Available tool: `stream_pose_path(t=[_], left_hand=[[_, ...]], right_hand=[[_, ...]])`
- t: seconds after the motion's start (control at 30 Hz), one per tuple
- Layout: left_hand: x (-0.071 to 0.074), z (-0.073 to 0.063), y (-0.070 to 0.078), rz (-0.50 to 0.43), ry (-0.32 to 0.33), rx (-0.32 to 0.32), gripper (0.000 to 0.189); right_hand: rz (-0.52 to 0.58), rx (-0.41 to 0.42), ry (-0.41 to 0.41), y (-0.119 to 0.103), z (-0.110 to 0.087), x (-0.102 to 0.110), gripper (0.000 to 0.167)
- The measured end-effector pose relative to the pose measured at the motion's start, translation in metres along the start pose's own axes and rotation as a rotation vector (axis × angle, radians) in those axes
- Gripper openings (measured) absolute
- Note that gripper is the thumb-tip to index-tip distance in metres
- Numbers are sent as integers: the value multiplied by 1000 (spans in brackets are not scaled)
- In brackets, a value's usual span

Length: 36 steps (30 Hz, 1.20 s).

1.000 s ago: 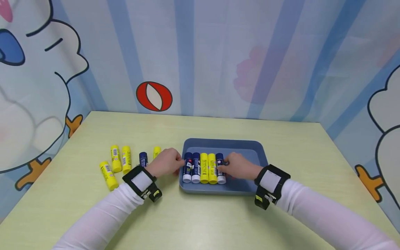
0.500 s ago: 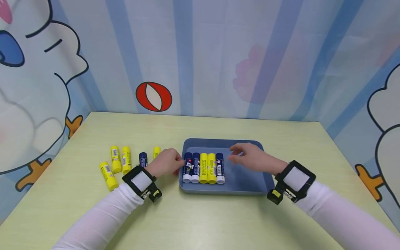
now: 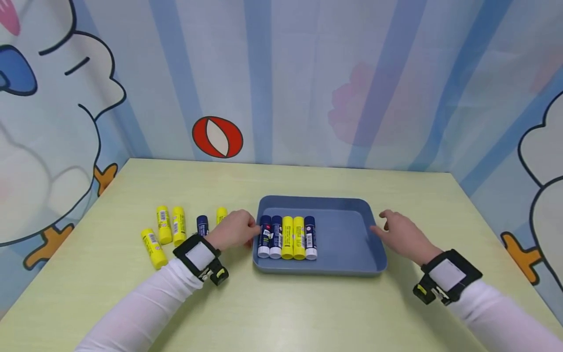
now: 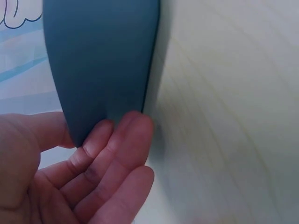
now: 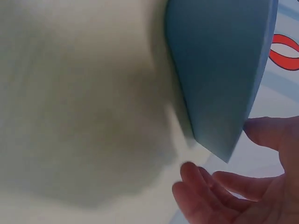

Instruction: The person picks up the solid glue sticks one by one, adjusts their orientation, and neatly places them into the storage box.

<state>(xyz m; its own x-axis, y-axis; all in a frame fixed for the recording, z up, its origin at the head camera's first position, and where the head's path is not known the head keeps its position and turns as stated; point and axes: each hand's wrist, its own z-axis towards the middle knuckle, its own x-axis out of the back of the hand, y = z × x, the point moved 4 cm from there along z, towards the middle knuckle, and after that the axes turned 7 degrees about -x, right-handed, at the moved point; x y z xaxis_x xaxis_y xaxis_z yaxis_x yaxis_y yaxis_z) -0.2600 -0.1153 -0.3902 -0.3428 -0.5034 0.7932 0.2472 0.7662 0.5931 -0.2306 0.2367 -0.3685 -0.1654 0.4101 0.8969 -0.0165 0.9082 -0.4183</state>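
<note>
L hand (image 3: 233,229): clamped on the tray (image 3: 347,234) at its left end; L wrist view has thumb at the rim, fingers (image 4: 135,140) vs. outer wall.
R hand (image 3: 404,237): out at the tray's right end, thumb (image 5: 264,133) touching the rim, fingers apart, tips off the wall, no grip.
Tray: blue-grey, on desk (image 3: 308,313) between both hands, 5 sticks in its left part.
Row: lying side by side, L to R – navy stick (image 3: 264,237), 2nd navy stick (image 3: 276,237), yellow stick (image 3: 287,238), 2nd yellow stick (image 3: 298,238), 3rd navy stick (image 3: 310,238). Navy ones show white ends twd the person.
Loose lot: 5 more on desk, left of tray. Slanted yellow stick (image 3: 154,248) nearest the person; far yellow stick (image 3: 164,225) & its neighbour (image 3: 179,226) abt parallel, just beyond; loose navy stick (image 3: 202,225) next, lower end hidden by L strap; last yellow stick (image 3: 221,215) partly behind L hand.
Wrists: L strap (image 3: 200,256) & R strap (image 3: 446,274), black w/ pale patch, over white sleeves (image 3: 136,308).
Backdrop: striped blue cloth (image 3: 299,83), red-&-white ball print (image 3: 200,137) low, L of ctr.
</note>
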Motion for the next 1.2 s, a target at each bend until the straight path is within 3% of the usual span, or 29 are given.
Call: stream_pose_path(t=[0.2, 0.5, 0.67, 0.8, 1.0, 1.1, 1.2], left_hand=[[-1, 0, 0, 11, 5, -6, 33], [-1, 0, 1, 8, 14, -26, 32], [5, -1, -1, -14, -72, -45, 31], [24, -5, -5, -26, -133, -46, 33], [63, -20, -16, 67, 3, 42, 42], [68, -25, -23, 148, 52, 114, 44], [64, -25, -30, 216, 90, 155, 47]], right_hand=[[112, -45, -77, 9, 0, -16, 41], [175, -6, -55, 12, 0, -24, 35], [177, 25, -19, 14, 2, -28, 31], [173, 31, -5, 13, 4, -29, 29], [168, 27, 13, 13, 3, -29, 27], [161, 26, 16, 13, 2, -29, 26], [160, 23, 14, 13, 2, -30, 25]])
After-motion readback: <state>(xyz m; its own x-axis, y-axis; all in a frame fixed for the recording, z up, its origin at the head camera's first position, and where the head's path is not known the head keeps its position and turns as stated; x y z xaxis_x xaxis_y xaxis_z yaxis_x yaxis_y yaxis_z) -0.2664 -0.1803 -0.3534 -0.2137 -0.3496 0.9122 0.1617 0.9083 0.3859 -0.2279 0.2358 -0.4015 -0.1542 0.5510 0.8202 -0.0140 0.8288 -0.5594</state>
